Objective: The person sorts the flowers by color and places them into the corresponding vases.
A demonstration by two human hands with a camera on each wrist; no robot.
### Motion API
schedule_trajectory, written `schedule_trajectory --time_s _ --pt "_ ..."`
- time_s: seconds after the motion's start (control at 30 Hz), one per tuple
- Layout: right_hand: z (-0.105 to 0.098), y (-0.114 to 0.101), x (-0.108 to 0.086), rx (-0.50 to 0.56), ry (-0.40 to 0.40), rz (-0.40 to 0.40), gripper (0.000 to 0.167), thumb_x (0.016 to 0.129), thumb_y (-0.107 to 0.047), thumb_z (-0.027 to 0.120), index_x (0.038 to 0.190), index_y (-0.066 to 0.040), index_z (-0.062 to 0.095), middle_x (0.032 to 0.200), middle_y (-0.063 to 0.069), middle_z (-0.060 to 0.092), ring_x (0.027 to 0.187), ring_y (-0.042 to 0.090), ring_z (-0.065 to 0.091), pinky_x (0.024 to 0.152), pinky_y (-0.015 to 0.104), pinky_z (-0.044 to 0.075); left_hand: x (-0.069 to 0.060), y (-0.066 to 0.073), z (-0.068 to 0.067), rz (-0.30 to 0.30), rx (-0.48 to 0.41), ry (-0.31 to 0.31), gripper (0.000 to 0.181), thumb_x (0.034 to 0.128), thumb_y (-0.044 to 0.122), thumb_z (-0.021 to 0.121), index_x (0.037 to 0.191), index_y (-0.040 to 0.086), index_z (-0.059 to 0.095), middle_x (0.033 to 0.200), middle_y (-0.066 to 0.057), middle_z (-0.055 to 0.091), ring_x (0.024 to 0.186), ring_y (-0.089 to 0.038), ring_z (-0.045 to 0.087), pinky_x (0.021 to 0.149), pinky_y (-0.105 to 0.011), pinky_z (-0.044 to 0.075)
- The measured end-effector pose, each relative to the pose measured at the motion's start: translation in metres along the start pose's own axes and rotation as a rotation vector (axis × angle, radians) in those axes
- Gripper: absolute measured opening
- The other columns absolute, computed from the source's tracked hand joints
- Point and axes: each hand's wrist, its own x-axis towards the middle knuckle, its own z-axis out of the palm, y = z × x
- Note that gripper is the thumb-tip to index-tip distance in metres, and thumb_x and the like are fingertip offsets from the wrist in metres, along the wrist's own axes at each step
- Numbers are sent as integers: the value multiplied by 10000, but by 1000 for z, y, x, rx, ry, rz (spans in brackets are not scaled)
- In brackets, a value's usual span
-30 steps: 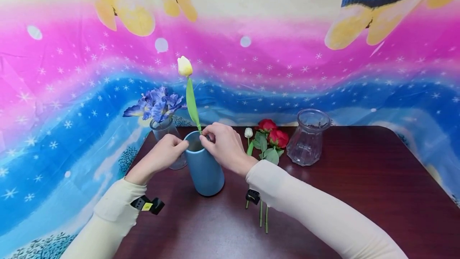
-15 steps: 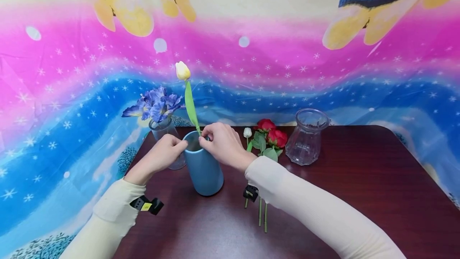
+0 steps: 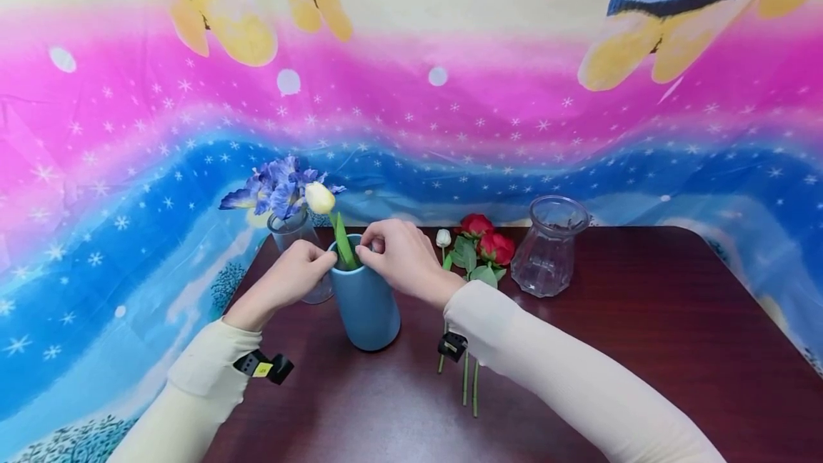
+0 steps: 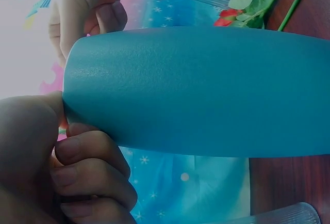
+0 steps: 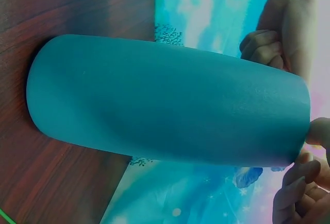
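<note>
A tall blue vase (image 3: 366, 306) stands upright on the table. My left hand (image 3: 292, 277) pinches the left of its rim, with the other fingers curled against the outside, as the left wrist view shows. My right hand (image 3: 401, 259) is at the right of the rim, thumb at the edge and fingers curled by the outer wall. A white-yellow tulip (image 3: 319, 197) stands in the vase, leaning left; its leaf (image 3: 343, 241) dips below the rim and its lower stem is hidden. In the right wrist view the vase (image 5: 165, 100) hides the tulip.
Purple-blue flowers (image 3: 276, 188) stand in a clear glass vase (image 3: 316, 293) behind my left hand. Right of the blue vase lie red roses (image 3: 496, 246) and a small white tulip (image 3: 444, 237). Beyond them is a clear glass vase (image 3: 545, 256) on the dark wooden table (image 3: 656, 306).
The tulip has dropped well down into the blue vase, its bloom now just above the rim and leaning left. Both hands stay at the rim, almost unmoved.
</note>
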Motion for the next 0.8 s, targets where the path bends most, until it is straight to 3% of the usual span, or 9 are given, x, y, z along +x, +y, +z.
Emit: schedule_trajectory --time_s 0.5,0.8 --pt "-19 11 -11 120 74 -42 102 949 -234 692 929 -151 747 729 -23 594 640 132 533 602 275 435 0 1 0 13 2 4 453 974 171 443 524 144 395 465 72 294 424 -120 262 449 -274 271" --pt "-27 37 -12 135 102 15 172 982 -271 638 950 -149 756 732 -7 644 663 159 568 647 321 472 -2 0 0 6 -1 11 443 967 171 440 528 153 387 470 76 288 434 -116 256 455 -270 264"
